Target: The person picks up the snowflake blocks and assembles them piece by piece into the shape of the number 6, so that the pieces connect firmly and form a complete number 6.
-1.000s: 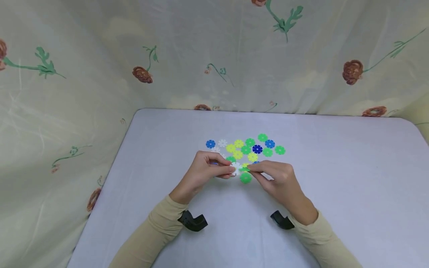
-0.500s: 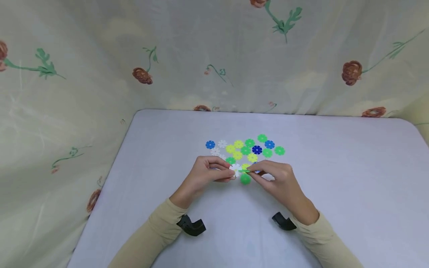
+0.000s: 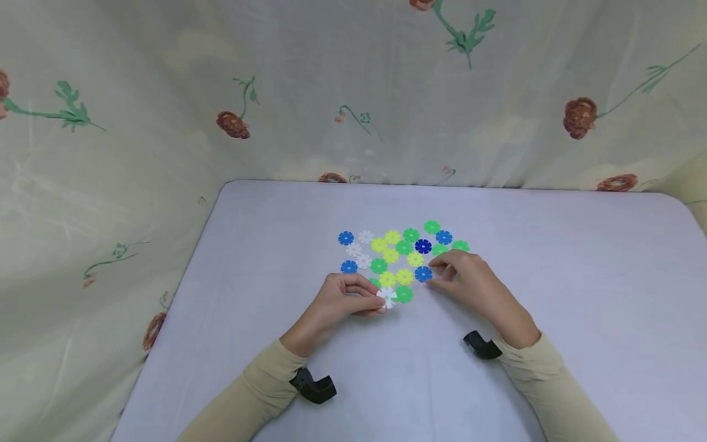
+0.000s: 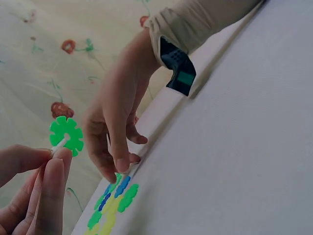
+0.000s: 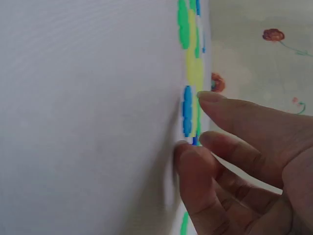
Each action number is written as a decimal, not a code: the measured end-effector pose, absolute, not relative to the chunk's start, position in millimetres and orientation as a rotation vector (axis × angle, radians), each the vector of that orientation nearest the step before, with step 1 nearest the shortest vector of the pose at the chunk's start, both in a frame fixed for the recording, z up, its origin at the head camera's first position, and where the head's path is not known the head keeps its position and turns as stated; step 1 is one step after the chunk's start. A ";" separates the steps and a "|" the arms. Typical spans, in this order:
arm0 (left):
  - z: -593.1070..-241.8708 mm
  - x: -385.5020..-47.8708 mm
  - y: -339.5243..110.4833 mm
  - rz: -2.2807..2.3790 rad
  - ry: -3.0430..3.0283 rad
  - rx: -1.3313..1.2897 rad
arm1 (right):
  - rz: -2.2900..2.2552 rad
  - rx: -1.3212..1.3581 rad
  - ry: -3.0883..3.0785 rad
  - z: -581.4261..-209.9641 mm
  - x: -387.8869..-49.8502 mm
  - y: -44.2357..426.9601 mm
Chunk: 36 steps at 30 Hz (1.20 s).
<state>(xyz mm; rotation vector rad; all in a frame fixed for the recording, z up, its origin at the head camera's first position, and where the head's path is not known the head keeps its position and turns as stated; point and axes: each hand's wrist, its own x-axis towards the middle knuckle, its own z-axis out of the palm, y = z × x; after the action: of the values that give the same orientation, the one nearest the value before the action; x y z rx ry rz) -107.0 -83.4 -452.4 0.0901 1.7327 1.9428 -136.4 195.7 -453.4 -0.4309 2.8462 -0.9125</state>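
Observation:
My left hand (image 3: 342, 302) pinches a white notched disc (image 3: 388, 297) between thumb and fingers, above the near side of the loose discs. In the left wrist view, a green notched disc (image 4: 73, 139) is joined to that white one, set crosswise at its edge. My right hand (image 3: 472, 285) is beside a blue notched disc (image 3: 423, 274), its thumb and fingertips parted and nothing seen between them. Whether a fingertip touches the blue disc, I cannot tell. A loose green disc (image 3: 404, 294) lies just right of the held white one.
Several loose discs lie spread on the white table (image 3: 552, 276), among them a dark blue disc (image 3: 423, 246), a yellow disc (image 3: 393, 237) and a white disc (image 3: 366, 237). A floral curtain (image 3: 309, 92) hangs behind the table and along its left side.
My right hand has let go of the green disc, which stays on the white one, and has moved right to the blue disc. My left hand has drawn slightly nearer with the joined discs.

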 end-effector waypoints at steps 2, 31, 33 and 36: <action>-455.1 -105.4 -82.4 1.933 1.723 0.098 | -0.896 -0.416 2.828 -457.3 -136.9 195.3; -464.9 -109.3 -88.8 1.938 1.685 0.037 | -1.572 -0.189 2.254 -462.5 -125.0 205.2; -463.9 -109.8 -90.4 1.945 1.687 0.024 | -1.613 -0.159 2.214 -461.0 -120.2 205.1; -462.4 -109.7 -92.3 1.952 1.685 0.012 | -1.655 -0.134 2.191 -459.8 -114.5 203.6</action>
<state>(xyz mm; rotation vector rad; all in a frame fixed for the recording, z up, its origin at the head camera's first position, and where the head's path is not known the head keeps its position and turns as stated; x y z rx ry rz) -109.7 -92.3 -462.4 0.0119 1.6850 1.9520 -114.5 203.6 -459.8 -0.1344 2.1909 -1.6552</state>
